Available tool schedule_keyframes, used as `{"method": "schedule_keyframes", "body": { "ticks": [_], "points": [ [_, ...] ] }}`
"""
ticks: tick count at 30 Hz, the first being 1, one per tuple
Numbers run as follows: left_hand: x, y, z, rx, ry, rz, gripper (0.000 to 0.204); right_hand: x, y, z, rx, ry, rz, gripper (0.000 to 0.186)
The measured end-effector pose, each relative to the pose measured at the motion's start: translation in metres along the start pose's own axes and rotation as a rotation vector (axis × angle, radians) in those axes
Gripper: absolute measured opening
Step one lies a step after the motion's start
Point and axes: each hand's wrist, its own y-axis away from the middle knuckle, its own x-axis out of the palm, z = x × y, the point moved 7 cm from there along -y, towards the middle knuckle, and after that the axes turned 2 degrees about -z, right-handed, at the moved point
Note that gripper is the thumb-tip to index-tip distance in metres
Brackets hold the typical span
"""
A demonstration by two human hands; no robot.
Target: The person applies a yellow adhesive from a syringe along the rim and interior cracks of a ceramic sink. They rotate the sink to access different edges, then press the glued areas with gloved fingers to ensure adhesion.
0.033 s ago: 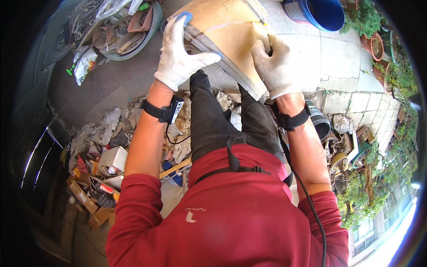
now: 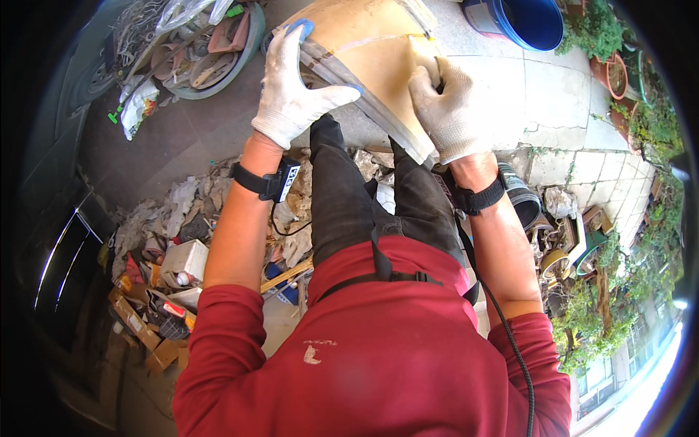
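Observation:
My left hand (image 2: 290, 102) wears a white knitted glove with blue fingertips. Its thumb and fingers are spread wide against the grey edge strip (image 2: 371, 105) of a tan board (image 2: 364, 25), which slants in front of my legs. On the board's right side, my right hand (image 2: 455, 109), also in a white glove, is closed with thumb and fingers bent. A pale yellow piece (image 2: 424, 57) sticks out from its grip over the board; its kind cannot be made out. The far end of the board runs out of the picture.
A round basin (image 2: 251, 54) of clay pieces and scraps stands at the far left, and a blue bucket (image 2: 531, 25) at the far right. Rubble and boxes (image 2: 171, 266) lie left of my legs. A dark bucket (image 2: 523, 204) and potted plants (image 2: 615, 76) line the right.
My right hand has shifted very slightly left with the pale yellow piece. My left hand and the board look unmoved.

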Motion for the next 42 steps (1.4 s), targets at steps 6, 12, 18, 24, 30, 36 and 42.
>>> {"method": "schedule_keyframes", "body": {
  "ticks": [6,12,18,24,30,36,42],
  "points": [
    [0.002,0.000,0.004,0.008,0.005,-0.010,0.115,-0.027,0.014,-0.068,0.350,-0.409,-0.185,0.035],
    [-0.001,-0.002,0.003,-0.007,-0.024,0.019,0.112,-0.035,0.064,-0.149,0.433,-0.628,-0.449,0.034],
    [-0.012,-0.008,0.010,0.057,-0.039,0.245,0.111,0.025,0.092,-0.188,0.516,-0.774,-0.629,0.035],
    [0.006,-0.033,0.078,0.242,-0.168,0.513,0.092,0.056,0.105,-0.204,0.552,-1.074,-0.806,0.036],
    [0.050,-0.069,0.135,0.358,-0.191,0.439,0.088,0.086,0.116,-0.238,0.581,-1.388,-0.857,0.028],
    [0.056,-0.062,0.156,0.438,-0.145,0.356,0.089,0.161,0.143,-0.277,0.656,-1.351,-0.582,0.029],
    [0.068,-0.061,0.192,-0.010,0.306,0.499,0.060,0.229,0.151,-0.312,0.662,-1.595,-0.772,0.033]
  ]
}}
